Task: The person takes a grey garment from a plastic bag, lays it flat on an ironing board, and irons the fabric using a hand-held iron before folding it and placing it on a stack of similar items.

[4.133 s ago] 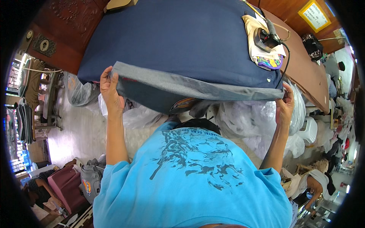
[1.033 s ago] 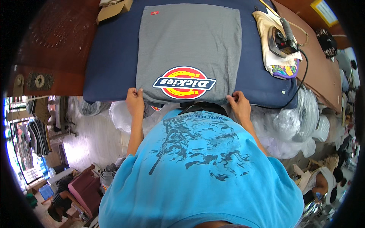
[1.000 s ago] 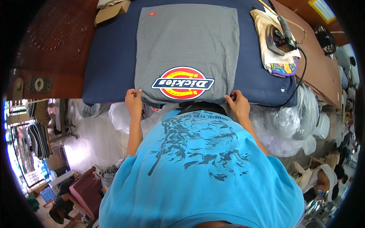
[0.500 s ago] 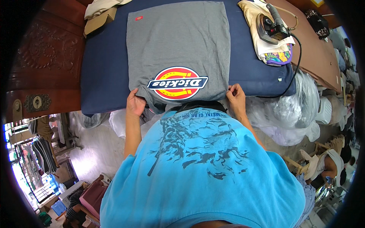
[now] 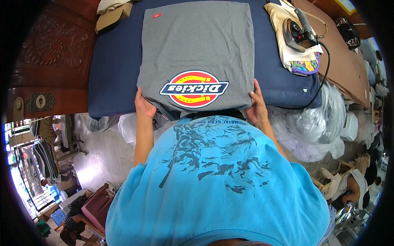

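Note:
A grey T-shirt [image 5: 197,45] with a red, yellow and blue round print lies flat on the dark blue padded table [image 5: 111,78]. My left hand [image 5: 144,105] grips the shirt's near left corner at the table's front edge. My right hand [image 5: 257,105] grips the near right corner. Both thumbs rest on top of the cloth. My light blue shirt fills the lower part of the view and hides the shirt's near hem between my hands.
An iron [image 5: 297,32] rests on a cream cloth pad at the table's right, its black cord [image 5: 326,76] trailing off the edge. A folded beige cloth [image 5: 111,12] lies at the back left. Clear plastic bags [image 5: 324,123] pile below right. A carved wooden panel [image 5: 45,61] stands left.
The shirt was held up by its edge above the table; now it lies spread flat, print up. My hands have drawn its near edge slightly toward me over the last second.

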Action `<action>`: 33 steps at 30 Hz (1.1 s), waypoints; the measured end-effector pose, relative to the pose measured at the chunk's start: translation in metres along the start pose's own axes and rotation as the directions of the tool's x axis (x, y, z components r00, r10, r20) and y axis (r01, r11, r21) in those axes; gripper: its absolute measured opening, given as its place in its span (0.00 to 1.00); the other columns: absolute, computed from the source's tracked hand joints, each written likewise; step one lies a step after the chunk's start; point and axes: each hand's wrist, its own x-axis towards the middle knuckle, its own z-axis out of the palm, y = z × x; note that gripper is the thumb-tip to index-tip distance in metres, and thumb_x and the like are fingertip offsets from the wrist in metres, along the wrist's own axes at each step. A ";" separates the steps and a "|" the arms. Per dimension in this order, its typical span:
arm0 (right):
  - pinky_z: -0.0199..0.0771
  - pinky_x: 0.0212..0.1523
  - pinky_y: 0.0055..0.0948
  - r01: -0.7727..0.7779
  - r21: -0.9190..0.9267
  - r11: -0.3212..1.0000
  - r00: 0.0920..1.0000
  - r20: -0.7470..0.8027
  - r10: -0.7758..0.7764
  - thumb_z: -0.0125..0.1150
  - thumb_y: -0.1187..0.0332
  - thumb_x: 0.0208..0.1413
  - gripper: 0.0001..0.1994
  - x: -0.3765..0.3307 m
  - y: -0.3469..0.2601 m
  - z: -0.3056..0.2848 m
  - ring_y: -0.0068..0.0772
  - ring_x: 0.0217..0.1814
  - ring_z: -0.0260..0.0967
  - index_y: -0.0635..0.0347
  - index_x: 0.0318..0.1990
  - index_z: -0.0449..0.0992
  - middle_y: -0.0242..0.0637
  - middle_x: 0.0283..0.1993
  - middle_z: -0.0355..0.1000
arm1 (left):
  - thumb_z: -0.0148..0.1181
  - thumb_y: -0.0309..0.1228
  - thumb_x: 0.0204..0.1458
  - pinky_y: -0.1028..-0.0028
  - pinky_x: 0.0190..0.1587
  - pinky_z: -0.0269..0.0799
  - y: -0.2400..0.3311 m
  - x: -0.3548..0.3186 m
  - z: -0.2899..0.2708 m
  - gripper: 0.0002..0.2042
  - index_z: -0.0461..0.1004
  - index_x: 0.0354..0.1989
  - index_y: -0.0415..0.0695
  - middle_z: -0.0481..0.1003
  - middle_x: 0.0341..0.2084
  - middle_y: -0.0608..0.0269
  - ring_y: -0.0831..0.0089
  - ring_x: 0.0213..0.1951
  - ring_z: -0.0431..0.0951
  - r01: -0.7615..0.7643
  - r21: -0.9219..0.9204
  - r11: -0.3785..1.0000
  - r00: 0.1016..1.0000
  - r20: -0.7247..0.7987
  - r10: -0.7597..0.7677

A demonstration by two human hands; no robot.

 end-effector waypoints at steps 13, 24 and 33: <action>0.59 0.58 0.33 0.115 -0.085 0.990 0.993 0.015 -0.114 0.47 0.65 0.59 0.23 0.031 0.006 -0.020 0.32 0.62 0.55 0.56 0.61 0.54 0.41 0.59 0.59 | 0.43 0.42 0.57 0.58 0.60 0.51 0.017 0.015 0.006 0.21 0.61 0.56 0.45 0.63 0.56 0.57 0.61 0.58 0.60 -0.079 0.070 0.994 0.996 0.037 0.077; 0.45 0.64 0.41 0.238 -0.030 0.971 0.971 0.006 -0.238 0.49 0.72 0.54 0.31 0.020 -0.005 0.009 0.33 0.68 0.44 0.46 0.66 0.47 0.37 0.69 0.37 | 0.46 0.37 0.54 0.59 0.59 0.54 0.019 0.028 0.009 0.24 0.55 0.60 0.51 0.58 0.59 0.57 0.60 0.59 0.58 -0.289 0.063 0.955 0.953 -0.075 0.294; 0.68 0.40 0.19 0.095 -0.731 0.676 0.935 -0.169 -0.313 0.54 0.69 0.53 0.25 -0.001 -0.031 -0.019 0.22 0.43 0.66 0.59 0.60 0.60 0.35 0.48 0.67 | 0.50 0.38 0.53 0.67 0.47 0.64 0.031 0.004 -0.013 0.21 0.63 0.56 0.49 0.69 0.47 0.60 0.64 0.41 0.72 -0.191 0.671 0.716 0.854 -0.245 0.458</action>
